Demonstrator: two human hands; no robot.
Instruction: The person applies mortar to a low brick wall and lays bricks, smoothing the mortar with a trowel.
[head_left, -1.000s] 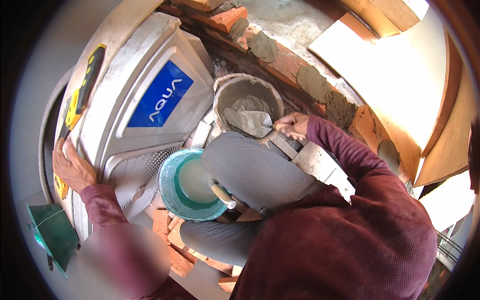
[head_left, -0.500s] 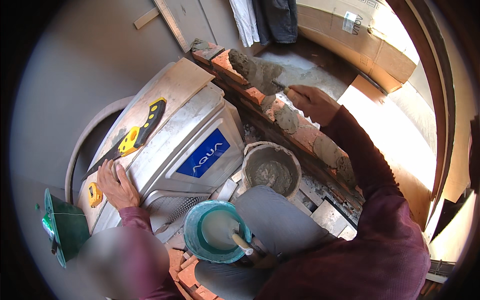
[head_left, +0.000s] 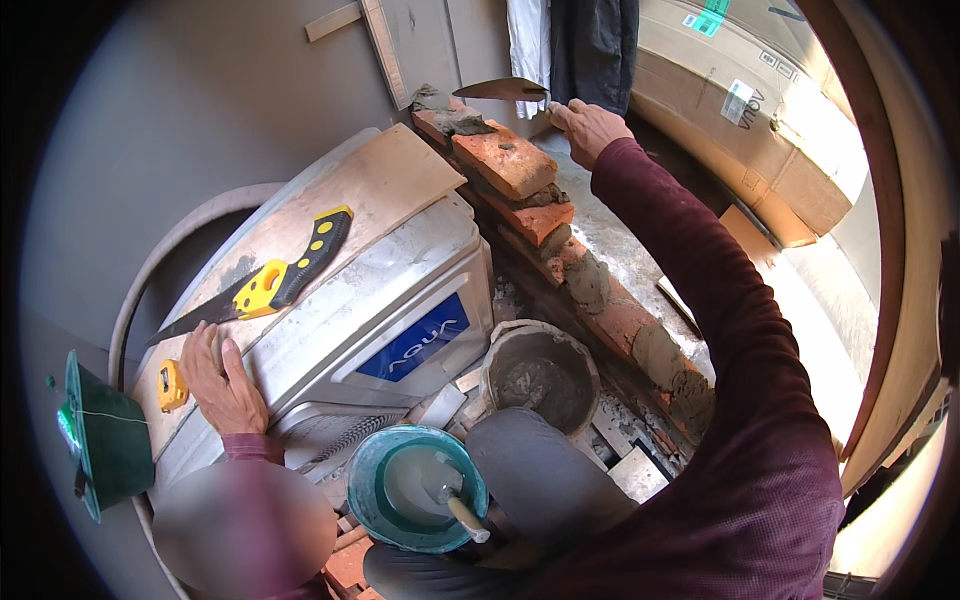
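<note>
1 pointed metal trowel [head_left: 500, 90] is gripped by the curled right hand [head_left: 592, 133] above the far end of the low red-brick wall [head_left: 508, 162]; its blade is best kept level. The left hand [head_left: 230, 388] is laid, fingers parted, on the pale wooden board [head_left: 400, 172].
</note>
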